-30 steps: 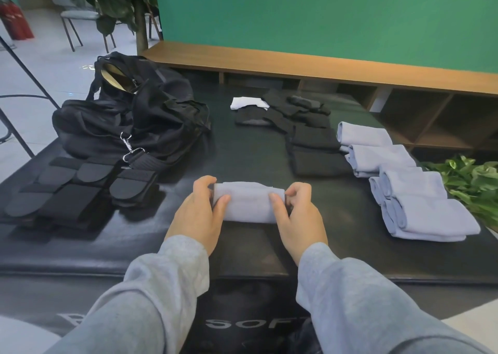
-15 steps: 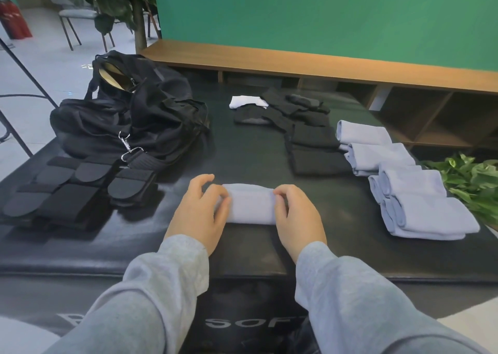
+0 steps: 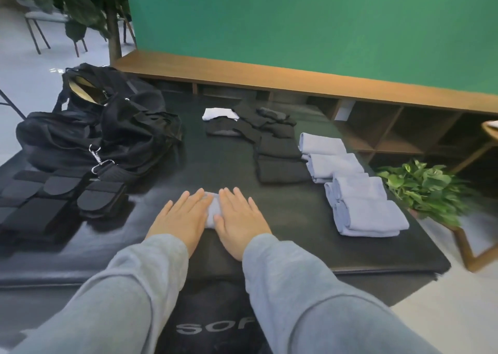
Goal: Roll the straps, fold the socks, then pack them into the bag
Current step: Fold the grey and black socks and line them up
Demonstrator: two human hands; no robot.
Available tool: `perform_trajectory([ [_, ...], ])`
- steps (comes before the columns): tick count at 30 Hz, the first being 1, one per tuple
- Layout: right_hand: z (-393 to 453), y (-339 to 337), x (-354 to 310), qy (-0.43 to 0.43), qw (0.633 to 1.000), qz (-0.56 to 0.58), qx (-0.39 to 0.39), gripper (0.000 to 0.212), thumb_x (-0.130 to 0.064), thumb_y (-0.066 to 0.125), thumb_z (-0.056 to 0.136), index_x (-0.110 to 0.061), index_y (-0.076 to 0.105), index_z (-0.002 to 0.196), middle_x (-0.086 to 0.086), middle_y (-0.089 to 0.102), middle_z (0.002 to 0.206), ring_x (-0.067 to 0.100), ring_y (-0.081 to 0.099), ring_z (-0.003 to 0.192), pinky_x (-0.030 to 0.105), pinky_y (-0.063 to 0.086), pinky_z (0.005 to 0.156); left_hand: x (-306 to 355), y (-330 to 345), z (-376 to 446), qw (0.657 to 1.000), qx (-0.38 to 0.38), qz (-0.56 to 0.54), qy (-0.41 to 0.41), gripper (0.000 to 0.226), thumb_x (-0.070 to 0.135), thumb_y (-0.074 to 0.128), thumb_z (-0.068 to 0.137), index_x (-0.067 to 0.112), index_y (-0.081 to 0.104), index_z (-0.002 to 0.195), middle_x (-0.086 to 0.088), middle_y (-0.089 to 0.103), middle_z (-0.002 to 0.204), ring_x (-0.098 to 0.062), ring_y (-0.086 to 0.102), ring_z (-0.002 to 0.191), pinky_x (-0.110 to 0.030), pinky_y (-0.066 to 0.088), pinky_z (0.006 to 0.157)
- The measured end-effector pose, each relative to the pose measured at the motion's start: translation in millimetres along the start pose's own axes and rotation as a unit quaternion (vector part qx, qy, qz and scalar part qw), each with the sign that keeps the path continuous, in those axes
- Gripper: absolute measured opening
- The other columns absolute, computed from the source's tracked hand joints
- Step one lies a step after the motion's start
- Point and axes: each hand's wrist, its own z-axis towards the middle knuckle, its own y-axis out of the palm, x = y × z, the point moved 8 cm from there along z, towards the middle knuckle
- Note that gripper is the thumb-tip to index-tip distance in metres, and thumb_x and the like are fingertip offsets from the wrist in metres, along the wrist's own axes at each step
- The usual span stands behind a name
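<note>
Sock [image 3: 213, 210] now mostly covered; both hands flattened, pressing it.

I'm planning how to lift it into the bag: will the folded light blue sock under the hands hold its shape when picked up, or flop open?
The folded light blue sock looks like soft knit, so it will probably sag if lifted by one end. The left hand and right hand press it flat, which hints the fold may spring back. It seems light and unlikely to roll.
</note>
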Motion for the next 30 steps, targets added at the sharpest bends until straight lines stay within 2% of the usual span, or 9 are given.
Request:
perform_trajectory([
  [5,-16,0,-2,0.016,0.999,0.004,-0.034,0.057,-0.032,0.019,0.102,-0.014,-0.002,0.151,-0.003,-0.005,0.160,0.013,-0.008,0.146,0.035,-0.001,0.119,11,-2,-13,0.998,-0.021,0.039,-0.033,0.050,0.035,0.009,0.101,0.030,-0.005,0.149,0.015,-0.011,0.156,-0.013,-0.017,0.143,-0.043,-0.004,0.116],
  [9,-36,1,9,0.003,0.999,-0.017,-0.044,0.056,-0.033,0.017,0.103,-0.015,-0.003,0.151,-0.005,-0.007,0.159,0.012,-0.010,0.146,0.034,-0.003,0.118,28,-2,-30,0.997,-0.037,0.066,-0.009,0.052,0.040,0.006,0.100,0.028,-0.006,0.149,0.014,-0.013,0.156,-0.011,-0.023,0.141,-0.046,-0.012,0.113],
  [12,-51,1,26,0.012,0.999,-0.015,-0.037,0.057,-0.037,0.018,0.103,-0.016,-0.003,0.152,-0.006,-0.006,0.159,0.011,-0.009,0.145,0.033,-0.004,0.118,44,2,-39,0.998,-0.054,0.042,0.010,0.055,0.044,0.009,0.100,0.026,-0.009,0.149,0.010,-0.015,0.156,-0.011,-0.019,0.142,-0.041,-0.008,0.114],
  [16,-76,-6,51,0.011,0.999,-0.029,-0.011,0.058,-0.038,0.022,0.103,-0.016,0.000,0.152,-0.006,-0.003,0.160,0.011,-0.006,0.146,0.032,-0.005,0.117,65,13,-48,0.998,-0.059,0.005,0.033,0.055,0.042,0.018,0.100,0.037,-0.013,0.146,0.003,-0.018,0.156,-0.018,-0.019,0.143,-0.037,0.000,0.115],
  [20,-115,-33,86,-0.007,0.991,-0.040,0.128,0.049,-0.023,0.036,0.099,-0.016,0.029,0.147,-0.005,0.023,0.156,0.013,0.009,0.146,0.030,0.000,0.118,86,16,-48,0.998,-0.052,0.004,0.042,0.054,0.045,0.020,0.100,0.045,-0.011,0.144,0.002,-0.020,0.155,-0.020,-0.020,0.142,-0.040,-0.001,0.116],
  [22,-140,-57,113,0.021,0.965,-0.059,0.254,0.049,-0.019,0.051,0.085,-0.017,0.048,0.134,0.000,0.047,0.142,0.017,0.031,0.138,0.040,0.026,0.114,101,19,-47,0.998,-0.052,0.009,0.047,0.054,0.046,0.020,0.099,0.046,-0.010,0.144,0.003,-0.022,0.155,-0.021,-0.021,0.142,-0.044,-0.002,0.116],
  [24,-160,-75,143,0.057,0.937,-0.061,0.338,0.053,-0.013,0.064,0.073,-0.017,0.048,0.124,0.007,0.054,0.132,0.021,0.038,0.127,0.045,0.039,0.105,116,22,-44,0.998,-0.042,0.016,0.044,0.054,0.047,0.019,0.099,0.046,-0.011,0.143,0.004,-0.023,0.154,-0.022,-0.022,0.141,-0.048,-0.003,0.115],
  [27,-173,-86,189,0.147,0.930,-0.067,0.332,0.059,-0.015,0.067,0.075,-0.022,0.042,0.129,0.010,0.045,0.140,0.025,0.027,0.130,0.045,0.024,0.113,138,27,-37,0.998,-0.029,0.034,0.050,0.055,0.050,0.016,0.098,0.044,-0.014,0.144,0.002,-0.024,0.154,-0.025,-0.021,0.141,-0.050,-0.002,0.115],
  [30,-171,-77,213,0.183,0.954,-0.086,0.222,0.055,-0.047,0.034,0.090,-0.040,0.024,0.144,0.001,0.014,0.158,0.021,-0.001,0.143,0.042,-0.001,0.114,155,31,-29,0.996,-0.034,0.057,0.055,0.058,0.055,0.015,0.096,0.042,-0.016,0.144,0.001,-0.024,0.154,-0.027,-0.021,0.141,-0.050,-0.003,0.114],
])
